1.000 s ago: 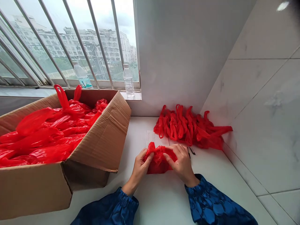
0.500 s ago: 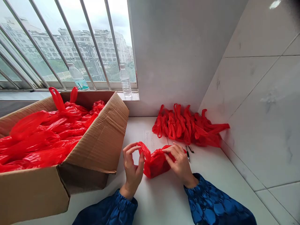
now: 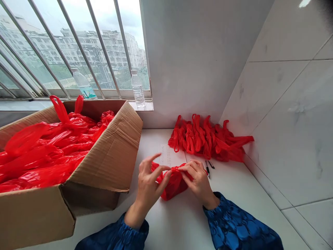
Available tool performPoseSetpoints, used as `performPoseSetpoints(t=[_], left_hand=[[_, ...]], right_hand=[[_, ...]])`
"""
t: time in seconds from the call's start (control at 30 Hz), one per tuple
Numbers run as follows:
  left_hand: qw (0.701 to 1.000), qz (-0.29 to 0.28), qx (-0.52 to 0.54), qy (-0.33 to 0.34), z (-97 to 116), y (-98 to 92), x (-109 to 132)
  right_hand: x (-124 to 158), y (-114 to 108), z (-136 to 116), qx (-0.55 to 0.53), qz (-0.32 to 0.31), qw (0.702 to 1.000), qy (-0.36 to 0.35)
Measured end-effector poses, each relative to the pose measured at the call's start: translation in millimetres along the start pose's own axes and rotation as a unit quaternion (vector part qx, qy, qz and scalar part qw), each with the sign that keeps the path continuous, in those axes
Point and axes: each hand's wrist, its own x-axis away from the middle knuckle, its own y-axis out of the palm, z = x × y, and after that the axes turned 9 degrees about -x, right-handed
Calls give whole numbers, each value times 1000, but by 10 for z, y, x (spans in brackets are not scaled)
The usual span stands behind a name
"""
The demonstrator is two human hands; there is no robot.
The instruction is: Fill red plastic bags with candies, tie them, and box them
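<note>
A red plastic bag (image 3: 173, 185) with something inside rests on the white table between my hands. My left hand (image 3: 152, 178) pinches the gathered top of the bag with thumb and a finger, its index finger raised away. Beside it, my right hand (image 3: 195, 177) is closed on the same gathered neck from the right. The bag's contents cannot be made out. Behind it lies a printed sheet of paper (image 3: 165, 154), partly covered by the bag.
On the left stands a cardboard box (image 3: 111, 149) full of red bags (image 3: 52, 149). A row of bunched red bags (image 3: 203, 137) lies against the back wall. Pens (image 3: 208, 170) lie right of my right hand. Two plastic bottles, one clear (image 3: 137, 88), stand on the windowsill.
My left hand has let the bag's handle loop drop and moved right to the gathered neck. My right hand keeps its pinch there, nearly unmoved.
</note>
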Motion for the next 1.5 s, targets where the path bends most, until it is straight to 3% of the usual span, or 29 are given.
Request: performPoseSetpoints(t=[0.07,0.27,0.53,1.2,1.5], left_hand=[[997,-61,-26,44,18,32,19],[982,-163,-93,14,23,80,63],[986,-162,-38,-2,-52,133,56],[982,-175,25,-68,-278,377,153],[979,-179,71,-62,-266,400,172]], right_hand=[[-5,-9,-16,-2,5,1000,3],[-26,-40,-71,-24,26,999,2],[-11,-27,-43,-46,21,999,19],[-9,15,105,-97,-44,984,144],[-11,10,45,-69,-56,984,153]])
